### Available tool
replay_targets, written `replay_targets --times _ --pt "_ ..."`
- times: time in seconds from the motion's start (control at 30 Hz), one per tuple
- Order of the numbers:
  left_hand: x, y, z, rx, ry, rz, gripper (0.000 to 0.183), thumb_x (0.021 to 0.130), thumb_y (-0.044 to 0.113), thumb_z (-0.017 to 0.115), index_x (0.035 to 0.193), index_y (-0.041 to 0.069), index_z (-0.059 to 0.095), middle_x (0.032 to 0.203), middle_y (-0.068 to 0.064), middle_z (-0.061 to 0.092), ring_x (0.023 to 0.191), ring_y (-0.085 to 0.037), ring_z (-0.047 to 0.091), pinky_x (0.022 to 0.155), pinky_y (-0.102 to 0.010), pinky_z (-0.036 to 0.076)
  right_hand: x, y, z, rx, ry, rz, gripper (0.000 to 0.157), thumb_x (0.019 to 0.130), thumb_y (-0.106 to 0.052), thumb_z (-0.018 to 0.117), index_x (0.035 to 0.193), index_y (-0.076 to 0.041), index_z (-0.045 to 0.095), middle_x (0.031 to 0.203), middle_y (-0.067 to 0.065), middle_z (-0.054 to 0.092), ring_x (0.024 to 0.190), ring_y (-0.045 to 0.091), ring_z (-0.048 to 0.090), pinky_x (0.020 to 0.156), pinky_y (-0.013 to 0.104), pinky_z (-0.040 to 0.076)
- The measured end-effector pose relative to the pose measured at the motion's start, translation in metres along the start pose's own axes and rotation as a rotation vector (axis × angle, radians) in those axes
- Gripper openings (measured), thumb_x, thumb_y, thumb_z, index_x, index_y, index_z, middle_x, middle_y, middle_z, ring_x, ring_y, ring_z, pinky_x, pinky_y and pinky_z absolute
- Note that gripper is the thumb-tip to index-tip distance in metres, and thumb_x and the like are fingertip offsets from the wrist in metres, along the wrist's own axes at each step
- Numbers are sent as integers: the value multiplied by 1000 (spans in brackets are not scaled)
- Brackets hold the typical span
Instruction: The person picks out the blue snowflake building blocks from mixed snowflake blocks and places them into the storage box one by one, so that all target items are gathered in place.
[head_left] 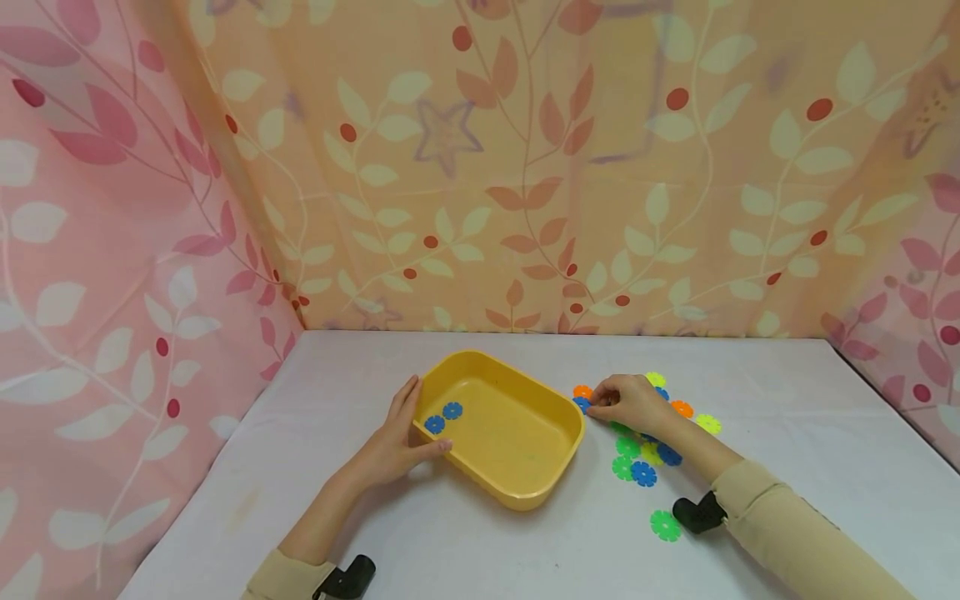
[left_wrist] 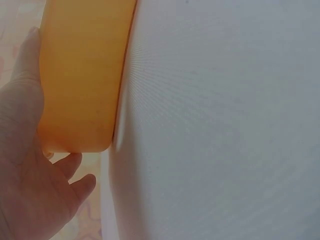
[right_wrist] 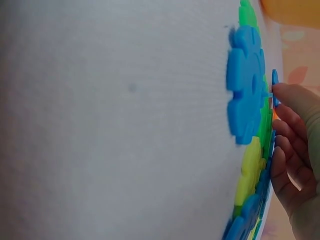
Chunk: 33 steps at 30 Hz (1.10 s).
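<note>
A yellow plastic tray (head_left: 517,454) sits on the table with two blue notched discs, one of them a blue disc (head_left: 452,410), inside at its left end. My left hand (head_left: 390,442) grips that end, thumb over the near rim and fingers along the outer wall. In the left wrist view the tray's side (left_wrist: 85,80) fills the space beside the hand (left_wrist: 30,165). Just right of the tray, my right hand (head_left: 633,404) pinches a blue flower-shaped disc (head_left: 582,405) between thumb and fingertips. The right wrist view shows this held disc (right_wrist: 275,82) edge-on.
Several loose discs lie under and around the right hand, among them a green disc (head_left: 628,447), a yellow disc (head_left: 708,424) and an orange disc (head_left: 682,409). One green disc (head_left: 665,526) lies apart, nearer the front. Patterned curtains (head_left: 525,167) rise behind the white table (head_left: 360,533).
</note>
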<state>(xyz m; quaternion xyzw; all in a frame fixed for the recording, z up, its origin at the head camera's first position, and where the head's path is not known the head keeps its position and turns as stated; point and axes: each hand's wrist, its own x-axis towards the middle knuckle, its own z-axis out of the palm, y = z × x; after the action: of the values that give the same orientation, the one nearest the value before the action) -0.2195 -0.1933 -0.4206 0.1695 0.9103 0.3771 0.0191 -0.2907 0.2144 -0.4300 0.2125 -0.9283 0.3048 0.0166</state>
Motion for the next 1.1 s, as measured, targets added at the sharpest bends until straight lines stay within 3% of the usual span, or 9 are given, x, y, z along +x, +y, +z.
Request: replay_targets --times 0.33,0.63,0.9,1.1 --pt "0 0 0 2 -3 -6 112 84 54 71 157 8 1 163 -1 -7 147 -34 11 112 -59 19 -2 2 1 41 23 42 20 81 -27 81 91 -11 73 75 -5 60 70 16 51 60 21 46" --pt "-1 0 0 -8 -7 -11 113 82 57 71 158 14 -1 162 4 -8 147 -32 11 112 -59 21 -1 -5 -5 137 129 105 20 84 -28 78 97 -12 75 81 -3 63 78 20 55 62 21 49" --pt "-2 -2 -1 4 1 6 113 81 61 70 158 16 -1 162 6 -7 146 -32 14 111 -58 24 12 -43 -11 269 143 88 28 82 -40 78 95 -16 74 81 0 66 82 22 57 61 26 49" --pt "-1 -2 0 -10 1 16 114 81 60 70 158 13 0 162 6 -7 146 -31 13 112 -57 23 26 -83 -4 388 114 68 27 82 -37 79 96 -15 75 85 1 68 83 22 59 63 25 50"
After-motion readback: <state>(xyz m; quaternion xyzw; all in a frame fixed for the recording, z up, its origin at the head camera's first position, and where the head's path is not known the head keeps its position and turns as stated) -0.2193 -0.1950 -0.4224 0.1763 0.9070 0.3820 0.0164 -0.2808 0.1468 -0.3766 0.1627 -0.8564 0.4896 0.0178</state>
